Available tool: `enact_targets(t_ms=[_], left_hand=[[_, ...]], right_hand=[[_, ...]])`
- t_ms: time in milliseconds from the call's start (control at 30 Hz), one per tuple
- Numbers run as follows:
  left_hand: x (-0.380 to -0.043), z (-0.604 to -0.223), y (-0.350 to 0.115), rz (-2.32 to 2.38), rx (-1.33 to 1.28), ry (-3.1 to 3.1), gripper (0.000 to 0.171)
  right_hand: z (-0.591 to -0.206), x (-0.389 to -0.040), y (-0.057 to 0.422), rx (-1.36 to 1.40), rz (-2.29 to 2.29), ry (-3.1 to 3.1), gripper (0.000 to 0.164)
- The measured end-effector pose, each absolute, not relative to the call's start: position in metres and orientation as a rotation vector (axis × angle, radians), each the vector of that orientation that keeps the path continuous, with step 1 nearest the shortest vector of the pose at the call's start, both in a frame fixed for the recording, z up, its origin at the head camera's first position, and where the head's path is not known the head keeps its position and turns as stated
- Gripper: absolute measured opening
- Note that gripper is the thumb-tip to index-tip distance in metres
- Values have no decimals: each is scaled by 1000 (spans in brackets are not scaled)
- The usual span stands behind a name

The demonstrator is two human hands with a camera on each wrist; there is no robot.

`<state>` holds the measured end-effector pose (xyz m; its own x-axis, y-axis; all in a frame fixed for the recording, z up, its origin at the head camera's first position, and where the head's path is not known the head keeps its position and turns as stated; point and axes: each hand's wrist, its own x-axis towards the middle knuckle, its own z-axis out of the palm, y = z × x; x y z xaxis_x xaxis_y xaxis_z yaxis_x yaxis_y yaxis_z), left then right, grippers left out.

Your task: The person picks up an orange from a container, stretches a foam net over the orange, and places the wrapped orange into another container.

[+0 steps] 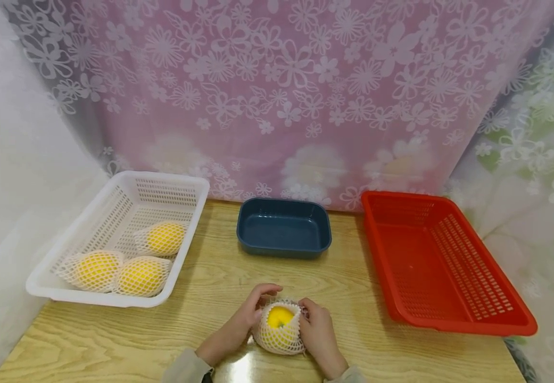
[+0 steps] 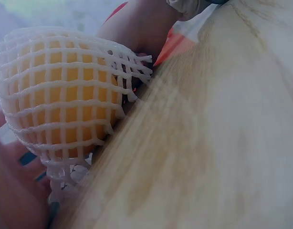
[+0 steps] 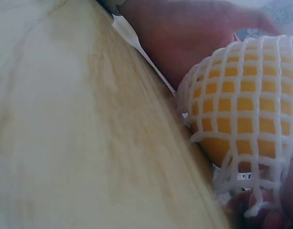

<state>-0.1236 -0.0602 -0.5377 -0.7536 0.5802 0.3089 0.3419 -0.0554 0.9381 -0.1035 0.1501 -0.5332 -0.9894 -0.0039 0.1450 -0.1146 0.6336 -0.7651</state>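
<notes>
A round yellow fruit (image 1: 279, 316) sits on the table close to the person, its stem end showing through the opening of a white foam net (image 1: 279, 341). The left hand (image 1: 244, 315) holds the fruit's left side, with its fingers curved around toward the far side. On the right, the right hand (image 1: 321, 332) pinches the edge of the net between thumb and fingers. In the left wrist view, the net (image 2: 65, 90) still wraps the fruit's side, with loose ends low near the table. The fingertips of both hands are partly hidden behind fruit and net.
A white basket (image 1: 191, 234) at the left contains 3 netted yellow fruits (image 1: 141, 275). A dark blue tray (image 1: 283, 250) stands at the back middle. At the right is a red basket (image 1: 377, 255). All stand on a wooden table (image 1: 219, 276) before a pink flowered curtain.
</notes>
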Motion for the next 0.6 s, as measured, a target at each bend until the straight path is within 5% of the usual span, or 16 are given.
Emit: enact_targets(t_ms=[300,600], left_hand=[[-124,-544,-59,1606,1158,2169,100],[-126,-545,-58,1547,1170,2257,98]], right_hand=[[-533,-100,150,177,975,-2837,23],[-531,-100,149,190,798,-2875,28]])
